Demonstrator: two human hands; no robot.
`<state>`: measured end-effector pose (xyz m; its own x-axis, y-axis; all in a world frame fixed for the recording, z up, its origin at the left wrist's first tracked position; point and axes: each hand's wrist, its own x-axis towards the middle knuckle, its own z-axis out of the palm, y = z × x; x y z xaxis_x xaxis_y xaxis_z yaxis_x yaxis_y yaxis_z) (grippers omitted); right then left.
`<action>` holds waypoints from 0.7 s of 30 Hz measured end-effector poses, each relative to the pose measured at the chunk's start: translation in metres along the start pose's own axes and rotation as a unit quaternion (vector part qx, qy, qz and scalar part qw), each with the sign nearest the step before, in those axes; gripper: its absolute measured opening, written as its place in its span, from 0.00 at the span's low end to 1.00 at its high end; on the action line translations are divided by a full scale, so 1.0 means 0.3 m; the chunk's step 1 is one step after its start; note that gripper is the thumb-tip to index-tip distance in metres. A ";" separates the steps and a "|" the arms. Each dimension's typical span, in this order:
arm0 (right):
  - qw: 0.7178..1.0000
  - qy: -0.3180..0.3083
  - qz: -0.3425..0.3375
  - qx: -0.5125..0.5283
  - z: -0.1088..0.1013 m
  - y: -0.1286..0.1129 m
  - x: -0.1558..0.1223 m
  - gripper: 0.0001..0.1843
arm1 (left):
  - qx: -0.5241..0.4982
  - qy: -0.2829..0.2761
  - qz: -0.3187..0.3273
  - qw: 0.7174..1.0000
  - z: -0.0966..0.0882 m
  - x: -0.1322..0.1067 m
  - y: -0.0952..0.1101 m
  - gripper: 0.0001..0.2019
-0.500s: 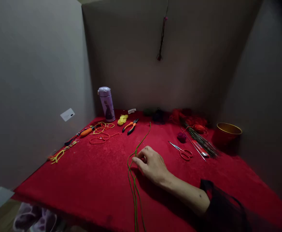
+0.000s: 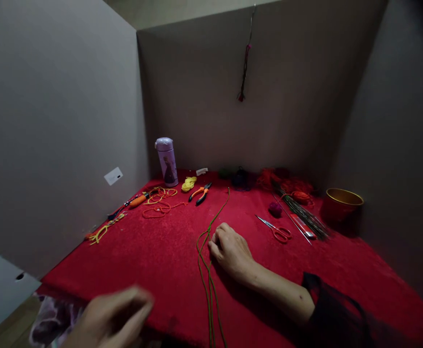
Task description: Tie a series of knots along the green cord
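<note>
A green cord point(image 2: 220, 210) lies lengthwise on the red cloth, a knot partway along it and several strands running toward the front edge. My right hand point(image 2: 230, 247) rests just right of the knot, fingers curled closed on a strand of this cord, part of which disappears beneath the fingertips. At the lower left, my left hand point(image 2: 112, 314) is over the front of the table, away from the cord. Motion smears its fingers, and nothing can be made out in them.
Red-handled scissors point(image 2: 279, 234), a purple yarn ball point(image 2: 275, 209), thin stems point(image 2: 303, 212) and a gold-rimmed pot point(image 2: 342, 205) are on the right. Pliers point(image 2: 200, 194), yellow yarn point(image 2: 189, 183), a lilac bottle point(image 2: 167, 164) and orange cord point(image 2: 159, 210) are farther left. Grey panels surround the table.
My left hand has come into view at the lower left. My right hand's fingers have curled in closer beside the knot. The whole view has shifted slightly.
</note>
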<state>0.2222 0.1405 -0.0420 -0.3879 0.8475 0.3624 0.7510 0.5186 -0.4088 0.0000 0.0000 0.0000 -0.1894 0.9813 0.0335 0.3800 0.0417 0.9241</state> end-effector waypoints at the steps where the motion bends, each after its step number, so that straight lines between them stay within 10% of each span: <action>1: 1.000 0.002 -0.001 -0.001 0.001 0.002 -0.001 0.07 | 0.059 -0.050 0.034 0.996 0.028 0.070 0.029 0.07; 8: 1.000 0.011 0.006 -0.003 0.016 0.008 0.000 0.05 | 0.410 -0.128 0.116 0.896 0.291 0.461 0.115 0.08; 21: 0.992 0.008 0.071 0.102 -0.027 0.030 -0.023 0.05 | 0.343 -0.187 0.078 0.917 0.365 0.495 0.134 0.06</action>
<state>0.2358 0.1384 -0.0414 -0.2768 0.9126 0.3009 0.6733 0.4076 -0.6169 0.0863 0.1679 0.0005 0.1912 0.9759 -0.1055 0.8804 -0.1229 0.4581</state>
